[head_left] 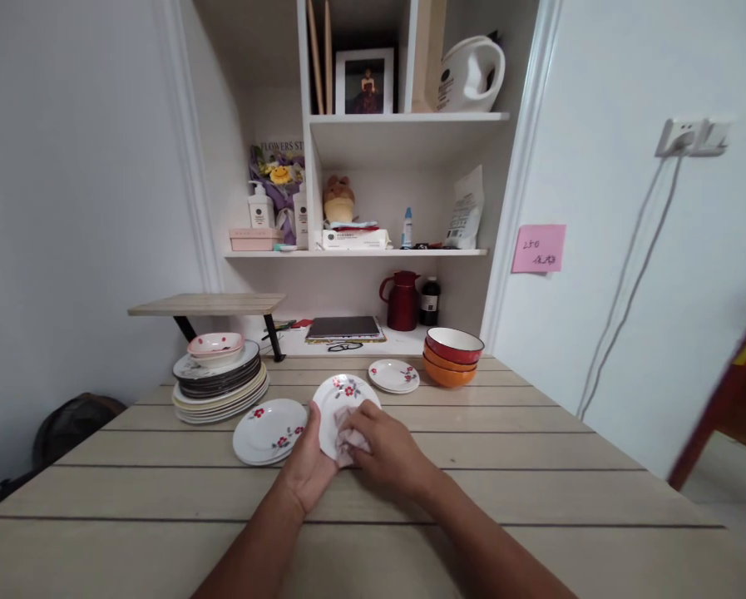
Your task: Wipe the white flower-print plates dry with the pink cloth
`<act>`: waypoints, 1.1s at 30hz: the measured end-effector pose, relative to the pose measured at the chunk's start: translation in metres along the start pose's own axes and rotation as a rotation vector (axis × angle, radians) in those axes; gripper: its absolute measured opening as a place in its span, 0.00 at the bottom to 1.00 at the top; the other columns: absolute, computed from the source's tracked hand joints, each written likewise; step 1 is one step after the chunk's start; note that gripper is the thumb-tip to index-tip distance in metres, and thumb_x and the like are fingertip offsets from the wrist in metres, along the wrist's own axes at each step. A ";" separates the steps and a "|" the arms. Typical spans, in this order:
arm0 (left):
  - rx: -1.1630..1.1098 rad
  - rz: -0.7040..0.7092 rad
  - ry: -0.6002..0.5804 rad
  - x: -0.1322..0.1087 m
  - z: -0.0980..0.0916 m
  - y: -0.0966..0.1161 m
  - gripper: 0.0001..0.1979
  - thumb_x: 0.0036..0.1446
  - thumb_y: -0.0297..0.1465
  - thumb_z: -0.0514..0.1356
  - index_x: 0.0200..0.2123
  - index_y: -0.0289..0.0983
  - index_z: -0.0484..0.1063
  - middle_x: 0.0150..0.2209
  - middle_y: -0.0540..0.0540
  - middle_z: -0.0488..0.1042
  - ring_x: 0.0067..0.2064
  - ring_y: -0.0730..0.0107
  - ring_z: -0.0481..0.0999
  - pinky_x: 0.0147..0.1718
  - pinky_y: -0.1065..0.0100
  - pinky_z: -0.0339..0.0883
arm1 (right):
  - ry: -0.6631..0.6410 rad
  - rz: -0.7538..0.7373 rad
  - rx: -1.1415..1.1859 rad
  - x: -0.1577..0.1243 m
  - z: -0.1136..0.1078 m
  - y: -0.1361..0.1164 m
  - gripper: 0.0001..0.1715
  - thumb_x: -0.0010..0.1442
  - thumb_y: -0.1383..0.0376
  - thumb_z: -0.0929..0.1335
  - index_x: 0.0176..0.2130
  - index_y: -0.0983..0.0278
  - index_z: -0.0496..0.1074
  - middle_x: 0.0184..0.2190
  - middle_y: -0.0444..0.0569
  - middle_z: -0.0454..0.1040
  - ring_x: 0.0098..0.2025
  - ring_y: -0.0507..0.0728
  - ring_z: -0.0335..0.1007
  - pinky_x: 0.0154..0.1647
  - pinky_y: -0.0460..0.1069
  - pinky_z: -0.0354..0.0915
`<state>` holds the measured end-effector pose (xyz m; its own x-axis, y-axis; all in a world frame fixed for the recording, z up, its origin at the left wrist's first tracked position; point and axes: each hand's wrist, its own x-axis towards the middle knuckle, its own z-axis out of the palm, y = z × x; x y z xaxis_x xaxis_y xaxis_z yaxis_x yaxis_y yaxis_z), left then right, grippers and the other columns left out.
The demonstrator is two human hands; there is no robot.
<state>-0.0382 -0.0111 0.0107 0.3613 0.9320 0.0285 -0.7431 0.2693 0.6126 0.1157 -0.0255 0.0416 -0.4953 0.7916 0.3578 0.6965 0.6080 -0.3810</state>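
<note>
A small white plate with red flowers (343, 398) is tilted up above the wooden table (535, 466). My left hand (308, 466) grips its left edge from below, fingers closed on the rim. My right hand (386, 448) presses a pale pink cloth (348, 433) against the plate's face, fingers curled on the cloth. Just left of the hands lie two stacked white flowered plates (266, 430). Another flowered plate (393, 375) lies farther back, right of centre.
A tall stack of plates topped by a small bowl (219, 378) stands at the back left. Stacked red and orange bowls (452, 356) stand at the back right. Shelves behind hold a red jug (402, 301), bottles and a tablet (343, 327).
</note>
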 end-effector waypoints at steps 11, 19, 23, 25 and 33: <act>0.024 -0.152 -0.138 0.001 0.004 -0.013 0.26 0.62 0.44 0.53 0.57 0.35 0.67 0.51 0.36 0.76 0.56 0.54 0.72 0.58 0.54 0.59 | 0.266 0.089 -0.008 0.011 0.003 0.014 0.21 0.57 0.68 0.67 0.50 0.60 0.64 0.49 0.50 0.71 0.50 0.59 0.65 0.49 0.53 0.57; -0.112 0.117 -0.098 0.008 -0.004 -0.004 0.27 0.64 0.42 0.49 0.64 0.39 0.58 0.56 0.38 0.72 0.59 0.58 0.68 0.61 0.54 0.53 | 0.107 0.262 -0.119 0.006 -0.003 0.038 0.16 0.56 0.66 0.67 0.46 0.59 0.66 0.47 0.50 0.69 0.44 0.58 0.67 0.39 0.49 0.56; -0.139 0.195 -0.060 0.005 0.000 0.003 0.27 0.65 0.42 0.48 0.65 0.40 0.56 0.57 0.39 0.71 0.59 0.59 0.69 0.61 0.56 0.55 | 0.017 0.148 -0.077 0.003 0.002 0.024 0.18 0.55 0.66 0.67 0.47 0.59 0.66 0.44 0.48 0.69 0.42 0.56 0.67 0.37 0.48 0.56; -0.137 0.190 -0.048 0.003 0.002 0.006 0.28 0.65 0.42 0.48 0.65 0.38 0.56 0.56 0.39 0.72 0.58 0.59 0.69 0.61 0.57 0.55 | 0.011 0.064 -0.061 0.001 0.003 0.015 0.17 0.55 0.65 0.67 0.47 0.59 0.66 0.44 0.47 0.69 0.42 0.56 0.67 0.39 0.48 0.56; -0.087 0.080 -0.013 0.001 0.004 0.004 0.29 0.63 0.43 0.51 0.63 0.35 0.60 0.56 0.38 0.72 0.58 0.58 0.70 0.60 0.59 0.56 | -0.005 0.073 -0.018 -0.002 0.003 0.010 0.18 0.54 0.66 0.67 0.46 0.59 0.68 0.44 0.46 0.70 0.41 0.55 0.68 0.39 0.47 0.56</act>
<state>-0.0391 -0.0104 0.0166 0.3055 0.9484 0.0849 -0.8158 0.2147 0.5371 0.1220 -0.0207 0.0349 -0.4458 0.8341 0.3250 0.7402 0.5476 -0.3902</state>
